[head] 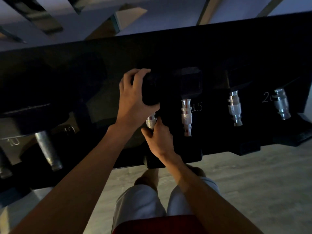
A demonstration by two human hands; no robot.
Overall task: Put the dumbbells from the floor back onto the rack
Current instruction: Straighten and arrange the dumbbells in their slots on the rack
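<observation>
A black dumbbell (151, 121) with a knurled silver handle lies across the dark rack (118, 53) at the middle. My left hand (133, 95) wraps over its far black head. My right hand (157, 137) grips the near part of its handle. To its right rest a dumbbell marked 15 (186, 115) and two more dumbbells (234, 108) (281, 103), one beside a mark starting with 2. At the left lie dumbbells marked 10 (47, 149). The rack is very dark, so the heads are hard to make out.
Pale floor (253, 174) shows below the rack's front edge. My legs in light shorts (141, 200) stand close to the rack. A pale wall with angled beams (128, 16) lies behind the rack.
</observation>
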